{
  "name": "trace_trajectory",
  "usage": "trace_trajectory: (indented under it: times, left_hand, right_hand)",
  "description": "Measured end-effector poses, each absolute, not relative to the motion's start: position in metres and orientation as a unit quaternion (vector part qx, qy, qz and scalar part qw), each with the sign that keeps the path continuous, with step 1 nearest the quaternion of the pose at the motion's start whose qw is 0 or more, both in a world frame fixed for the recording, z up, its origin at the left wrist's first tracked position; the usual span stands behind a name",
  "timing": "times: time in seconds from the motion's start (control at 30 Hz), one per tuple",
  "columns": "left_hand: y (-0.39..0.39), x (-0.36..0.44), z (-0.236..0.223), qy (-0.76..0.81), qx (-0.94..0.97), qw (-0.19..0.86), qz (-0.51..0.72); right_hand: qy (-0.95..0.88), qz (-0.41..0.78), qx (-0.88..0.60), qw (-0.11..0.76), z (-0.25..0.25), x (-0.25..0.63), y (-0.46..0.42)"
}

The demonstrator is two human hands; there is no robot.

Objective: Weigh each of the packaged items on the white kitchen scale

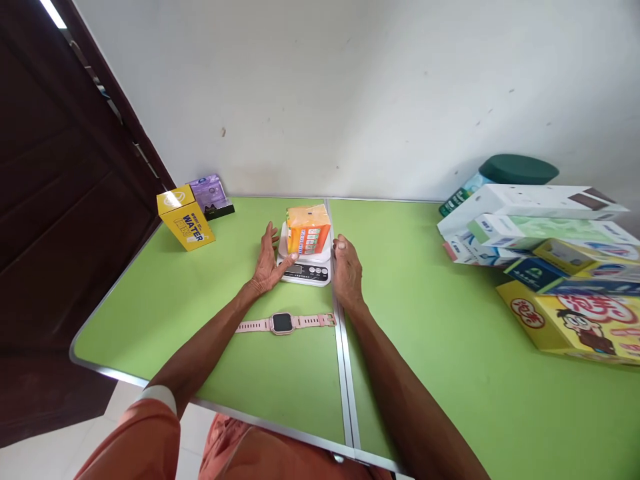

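A white kitchen scale (pixel 319 281) with a dark display and round buttons sits on the green table. An orange soft packet (pixel 313 235) with printed pictures rests on its platform. My left hand (pixel 270 263) is at the scale's left side, fingers spread and thumb reaching over its front left corner by the display. Close along the right edge is my right hand (pixel 347 272), its fingers curled in; whether it touches the scale is unclear. Nearer to me, a pink-strapped smartwatch (pixel 283 323) lies stretched out flat, its left strap end partly behind my left forearm.
A yellow box (pixel 186 219) marked WATER and a purple box (pixel 210 193) stand at the back left. Stacked cartons, including a yellow cartoon box (pixel 580 323), and a green-capped container (pixel 520 169) crowd the right. A metal seam (pixel 345 373) divides the table (pixel 425 347).
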State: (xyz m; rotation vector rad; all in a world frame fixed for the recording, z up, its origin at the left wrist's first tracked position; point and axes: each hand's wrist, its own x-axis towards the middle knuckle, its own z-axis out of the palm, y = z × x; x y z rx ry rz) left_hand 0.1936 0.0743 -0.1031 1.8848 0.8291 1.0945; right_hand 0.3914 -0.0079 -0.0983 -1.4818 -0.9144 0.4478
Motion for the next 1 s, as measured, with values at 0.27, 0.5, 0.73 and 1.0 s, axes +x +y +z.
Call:
trace_trajectory:
  times: [0.27, 0.5, 0.73, 1.0]
  left_hand:
    - [0.074, 0.197, -0.106, 0.332, 0.758, 0.369, 0.423]
    - [0.073, 0.199, -0.102, 0.349, 0.761, 0.357, 0.414]
    - [0.085, 0.204, -0.096, 0.354, 0.788, 0.31, 0.397]
    - [0.089, 0.208, -0.088, 0.367, 0.778, 0.323, 0.395]
  right_hand:
    - [-0.456, 0.133, -0.633, 0.611, -0.1, 0.393, -0.011]
    - [-0.538, 0.067, -0.61, 0.578, -0.096, 0.39, -0.011]
    - [-0.568, 0.057, -0.617, 0.542, -0.085, 0.381, -0.005]
    - [-0.547, 0.085, -0.644, 0.528, -0.069, 0.379, -0.007]
